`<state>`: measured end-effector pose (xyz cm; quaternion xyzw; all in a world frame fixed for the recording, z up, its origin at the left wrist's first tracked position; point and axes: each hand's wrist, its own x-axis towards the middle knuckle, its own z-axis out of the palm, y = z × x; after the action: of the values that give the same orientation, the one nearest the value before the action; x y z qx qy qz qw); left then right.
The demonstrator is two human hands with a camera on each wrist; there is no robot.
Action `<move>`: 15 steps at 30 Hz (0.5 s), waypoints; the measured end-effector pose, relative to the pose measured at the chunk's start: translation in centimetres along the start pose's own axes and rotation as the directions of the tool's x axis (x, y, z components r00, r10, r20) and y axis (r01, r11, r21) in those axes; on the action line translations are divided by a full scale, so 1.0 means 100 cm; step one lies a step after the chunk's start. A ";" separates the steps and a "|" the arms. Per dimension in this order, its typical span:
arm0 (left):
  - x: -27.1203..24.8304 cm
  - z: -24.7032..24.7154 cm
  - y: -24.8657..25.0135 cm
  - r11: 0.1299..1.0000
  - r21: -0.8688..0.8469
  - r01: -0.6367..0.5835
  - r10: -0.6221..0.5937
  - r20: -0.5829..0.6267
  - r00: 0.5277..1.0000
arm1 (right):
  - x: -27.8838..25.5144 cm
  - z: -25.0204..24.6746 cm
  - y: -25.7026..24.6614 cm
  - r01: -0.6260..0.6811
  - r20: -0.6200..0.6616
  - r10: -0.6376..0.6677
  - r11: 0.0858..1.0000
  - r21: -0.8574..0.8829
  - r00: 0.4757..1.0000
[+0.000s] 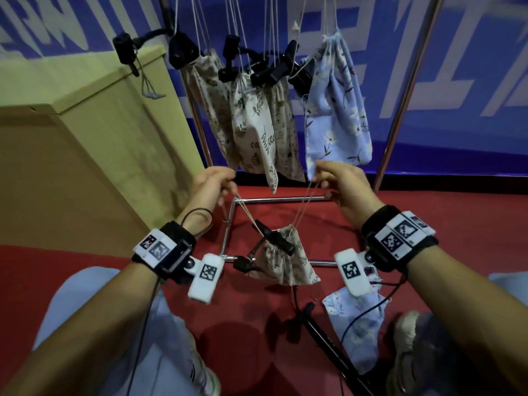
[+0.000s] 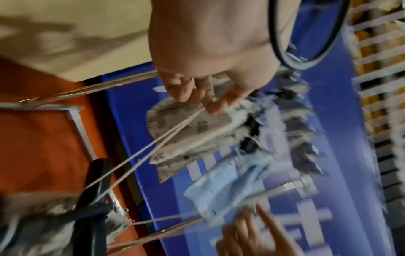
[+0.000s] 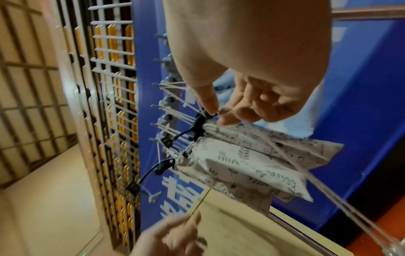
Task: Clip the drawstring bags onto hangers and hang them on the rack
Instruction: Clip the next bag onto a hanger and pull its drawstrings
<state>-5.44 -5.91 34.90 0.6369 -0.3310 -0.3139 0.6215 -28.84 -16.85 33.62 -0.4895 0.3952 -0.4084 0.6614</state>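
A beige leaf-print drawstring bag point(image 1: 285, 261) hangs low between my hands, a black clip hanger point(image 1: 274, 238) clamped on its gathered top. My left hand point(image 1: 220, 181) pinches the bag's left drawstring point(image 2: 175, 131) between thumb and fingers. My right hand point(image 1: 334, 178) pinches the right drawstring point(image 3: 306, 173) the same way. Both cords run taut down to the bag. Behind my hands, several beige bags point(image 1: 251, 124) and a blue floral bag point(image 1: 337, 110) hang by black clips from the metal rack point(image 1: 405, 90).
Another blue floral bag point(image 1: 357, 327) and a black hanger point(image 1: 328, 344) lie on the red floor. The rack's chrome base frame point(image 1: 280, 200) sits under my hands. A tan cardboard box point(image 1: 71, 132) stands at the left. A blue banner covers the wall behind.
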 end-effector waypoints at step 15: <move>-0.029 0.053 0.018 0.924 0.026 -0.381 0.347 0.361 0.866 | -0.024 0.047 0.001 0.264 0.316 -0.199 0.948 -0.179 0.928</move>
<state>-11.49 -6.69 36.50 0.5262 -0.5651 -0.2827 0.5690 -25.32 -13.12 34.78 -0.6578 0.2741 -0.3606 0.6017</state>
